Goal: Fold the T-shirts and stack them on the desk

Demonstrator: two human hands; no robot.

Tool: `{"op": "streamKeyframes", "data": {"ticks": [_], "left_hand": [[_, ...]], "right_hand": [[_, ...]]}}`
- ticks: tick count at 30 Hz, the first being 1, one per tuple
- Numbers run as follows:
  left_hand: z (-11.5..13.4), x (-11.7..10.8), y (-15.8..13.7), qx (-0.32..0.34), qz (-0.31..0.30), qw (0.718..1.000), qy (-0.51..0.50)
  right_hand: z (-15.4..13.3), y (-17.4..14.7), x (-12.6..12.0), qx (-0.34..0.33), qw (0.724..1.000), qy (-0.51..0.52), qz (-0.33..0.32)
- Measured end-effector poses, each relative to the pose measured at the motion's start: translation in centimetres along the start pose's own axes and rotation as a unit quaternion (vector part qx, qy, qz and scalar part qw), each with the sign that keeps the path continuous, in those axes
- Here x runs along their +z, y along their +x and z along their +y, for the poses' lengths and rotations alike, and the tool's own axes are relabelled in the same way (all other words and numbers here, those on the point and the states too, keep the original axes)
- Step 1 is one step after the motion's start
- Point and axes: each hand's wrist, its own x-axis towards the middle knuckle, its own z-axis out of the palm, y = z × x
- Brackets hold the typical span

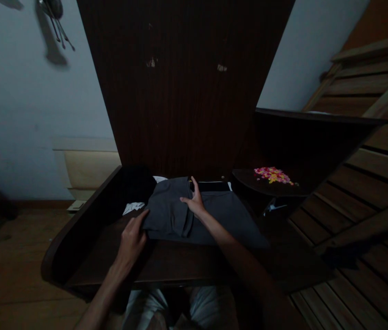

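A dark grey garment (228, 215) lies on the brown wooden desk (180, 263), its left part folded over onto the rest; the kind of garment is not clear. At its left edge, my left hand (132, 240) is closed, with the cloth pinched between thumb and fingers. My right hand (196, 201) rests at the edge of the folded part, thumb and forefinger stretched apart and touching the cloth. The other fingers of that hand are mostly hidden. Behind the garment, a black item with white edges (213, 186) partly shows.
Dark cloth (135, 185) and a crumpled white piece (133, 207) lie at the desk's left end. Small pink and yellow pieces (273, 175) cover a rounded shelf on the right. A tall dark panel (187, 91) rises behind; a slatted wooden frame (362, 183) stands right.
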Motion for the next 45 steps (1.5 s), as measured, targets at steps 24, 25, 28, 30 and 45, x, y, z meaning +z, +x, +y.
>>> {"op": "streamKeyframes", "data": {"ticks": [24, 25, 28, 30, 45], "left_hand": [[-0.3, 4.6, -3.8, 0.029, -0.131, 0.99, -0.052], [-0.2, 4.7, -3.7, 0.025, -0.129, 0.99, -0.053], [-0.4, 4.7, -3.6, 0.015, -0.124, 0.991, -0.049], [-0.5, 4.7, -3.7, 0.011, -0.125, 0.991, -0.043], [-0.8, 4.4, -3.6, 0.026, -0.143, 0.989, -0.028]], "right_hand": [[1.1, -9.9, -8.0, 0.112, 0.895, -0.418, -0.112], [1.3, -10.1, -8.0, 0.122, 0.902, -0.397, -0.12], [1.5, -9.9, -9.2, 0.144, 0.931, -0.308, -0.134], [0.9, -9.7, -10.8, 0.159, 0.942, -0.264, -0.132], [1.4, -13.2, -12.0, 0.189, 0.957, -0.197, -0.098]]}}
